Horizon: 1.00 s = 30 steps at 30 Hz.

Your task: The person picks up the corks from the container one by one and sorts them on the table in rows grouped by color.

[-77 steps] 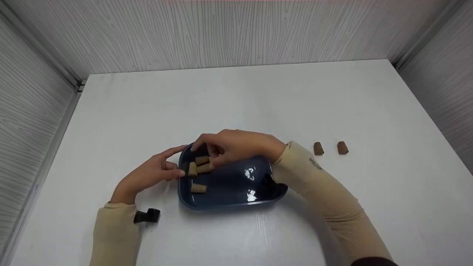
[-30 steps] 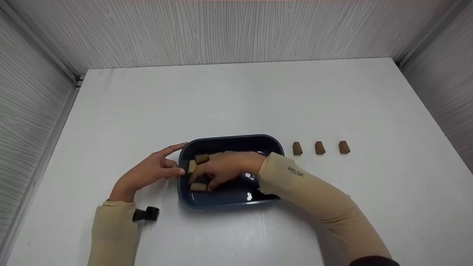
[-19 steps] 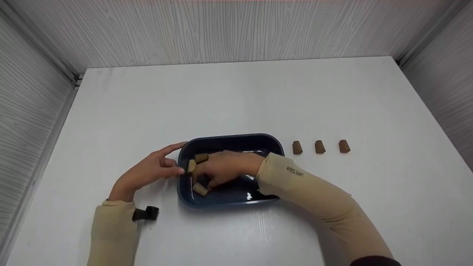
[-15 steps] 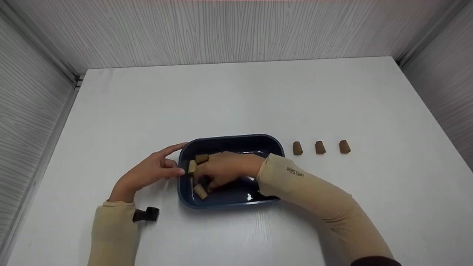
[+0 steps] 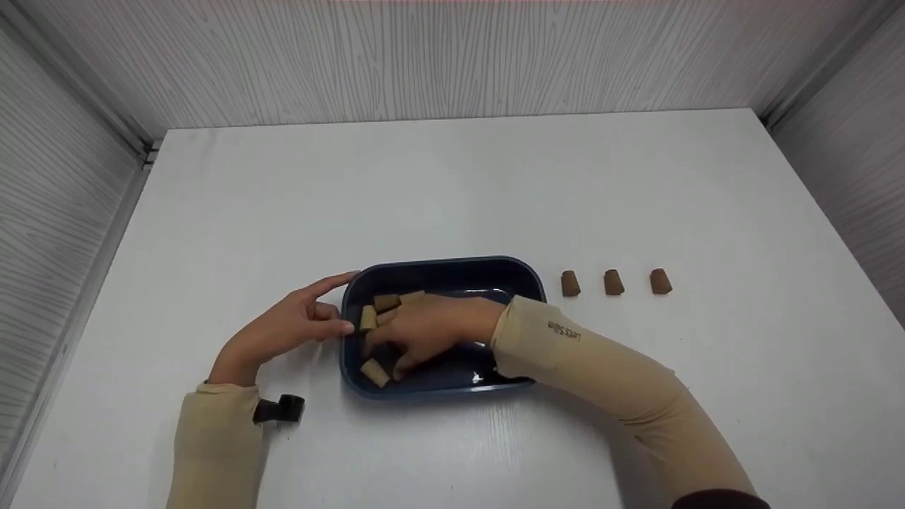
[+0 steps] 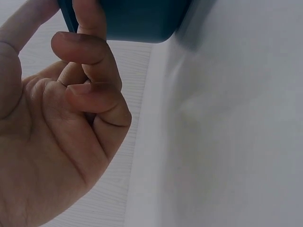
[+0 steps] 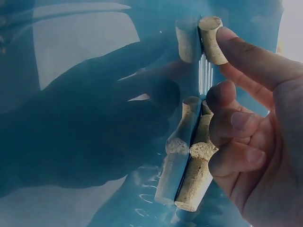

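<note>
A dark blue rectangular tray (image 5: 452, 389) sits on the white table, with several small tapered corks at its left end. My left hand (image 5: 283, 329) reaches its left end with index finger and thumb touching the rim; the other fingers are bent, as the left wrist view shows. My right hand (image 5: 428, 329) is inside the tray, palm down. Its thumb tip touches or nearly touches one slanted cork (image 7: 213, 40), the front cork (image 5: 375, 372) in the head view. Other corks, like the long-looking one (image 7: 194, 184), lie by its bent fingers. The hand partly covers one cork (image 5: 412, 297).
Three brown corks stand or lie in a row right of the tray: a left one (image 5: 570, 283), a middle one (image 5: 614, 282) and a right one (image 5: 660, 281). A black device (image 5: 281, 409) juts from the left sleeve. Pale wood-grain walls border the table.
My right hand has shifted toward the tray's front, and its sleeve uncovers the row's left cork. The front cork has turned from lying crosswise to a slant. The left hand keeps its place.
</note>
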Available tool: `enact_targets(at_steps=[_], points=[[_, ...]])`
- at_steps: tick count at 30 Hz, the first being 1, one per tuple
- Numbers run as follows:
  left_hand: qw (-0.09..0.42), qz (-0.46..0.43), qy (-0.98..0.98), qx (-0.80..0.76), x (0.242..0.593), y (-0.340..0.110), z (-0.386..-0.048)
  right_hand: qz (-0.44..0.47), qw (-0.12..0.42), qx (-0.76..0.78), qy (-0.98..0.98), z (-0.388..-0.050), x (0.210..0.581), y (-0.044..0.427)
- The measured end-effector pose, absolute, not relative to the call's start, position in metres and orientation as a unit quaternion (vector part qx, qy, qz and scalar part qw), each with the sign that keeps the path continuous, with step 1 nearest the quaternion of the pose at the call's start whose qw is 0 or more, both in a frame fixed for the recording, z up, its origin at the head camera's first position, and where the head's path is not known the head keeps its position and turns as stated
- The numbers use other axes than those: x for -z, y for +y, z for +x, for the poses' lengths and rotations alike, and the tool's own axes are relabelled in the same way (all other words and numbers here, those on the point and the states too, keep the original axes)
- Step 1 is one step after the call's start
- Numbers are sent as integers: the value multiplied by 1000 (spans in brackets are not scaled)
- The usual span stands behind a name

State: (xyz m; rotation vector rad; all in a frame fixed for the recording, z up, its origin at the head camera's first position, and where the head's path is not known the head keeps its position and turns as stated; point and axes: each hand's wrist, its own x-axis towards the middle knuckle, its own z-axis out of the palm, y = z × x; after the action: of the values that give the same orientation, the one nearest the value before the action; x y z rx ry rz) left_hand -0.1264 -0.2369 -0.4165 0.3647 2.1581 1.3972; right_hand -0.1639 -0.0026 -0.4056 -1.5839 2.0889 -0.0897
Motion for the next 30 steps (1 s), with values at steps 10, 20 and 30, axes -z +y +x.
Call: enact_targets(at_steps=[10,20,30], points=[[273,138,793,-527,419,-237,-127,-586,268,43,764,-162,409,-4],[263,144,797,-524,418,-236,-128,-596,268,40,756,-163,412,-3],[263,141,795,-528,419,-236,-127,-597,268,43,755,-165,412,-1]])
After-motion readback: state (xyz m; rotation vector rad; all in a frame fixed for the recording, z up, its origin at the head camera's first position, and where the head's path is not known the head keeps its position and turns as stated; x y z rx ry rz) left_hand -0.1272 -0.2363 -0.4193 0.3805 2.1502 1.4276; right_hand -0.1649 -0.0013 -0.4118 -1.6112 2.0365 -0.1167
